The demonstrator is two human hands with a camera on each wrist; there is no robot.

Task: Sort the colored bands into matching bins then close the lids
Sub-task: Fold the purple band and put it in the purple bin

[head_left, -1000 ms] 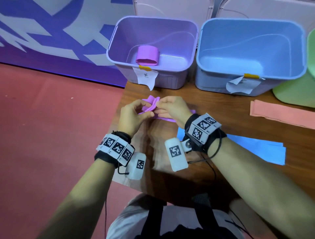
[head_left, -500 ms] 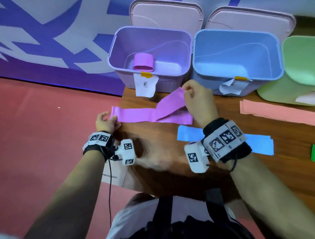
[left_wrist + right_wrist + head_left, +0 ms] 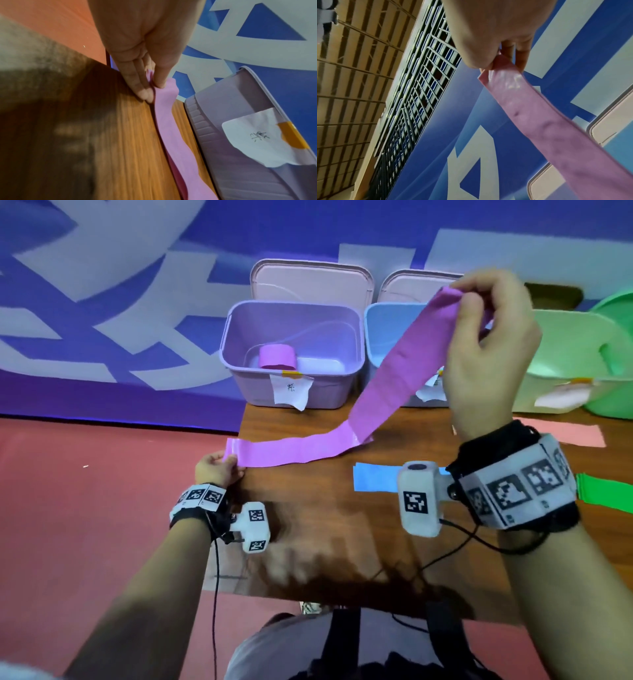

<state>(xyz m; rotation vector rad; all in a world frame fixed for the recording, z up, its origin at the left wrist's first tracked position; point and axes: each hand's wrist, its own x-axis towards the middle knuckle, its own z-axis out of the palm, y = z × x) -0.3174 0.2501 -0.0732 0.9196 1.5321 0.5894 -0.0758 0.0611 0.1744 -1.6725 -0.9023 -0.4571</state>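
A long purple band (image 3: 383, 392) stretches from the table's left edge up into the air. My left hand (image 3: 219, 469) pinches its low end at the table edge; in the left wrist view thumb and fingers (image 3: 145, 92) clamp the band (image 3: 168, 121). My right hand (image 3: 486, 344) pinches the other end, raised in front of the blue bin (image 3: 380, 337); the right wrist view shows the band (image 3: 539, 115) hanging from that hand (image 3: 496, 59). The purple bin (image 3: 291, 392) stands open with a rolled purple band (image 3: 277, 356) inside.
Two lids (image 3: 308, 280) lean upright behind the purple and blue bins. A green bin (image 3: 565, 364) stands at the right. A blue band (image 3: 375, 481), a pink band (image 3: 568, 434) and a green band (image 3: 603, 494) lie flat on the wooden table (image 3: 325, 535).
The folded band has been drawn out full length: my right hand rose up and to the right with one end, while my left hand stayed at the table's left edge holding the other.
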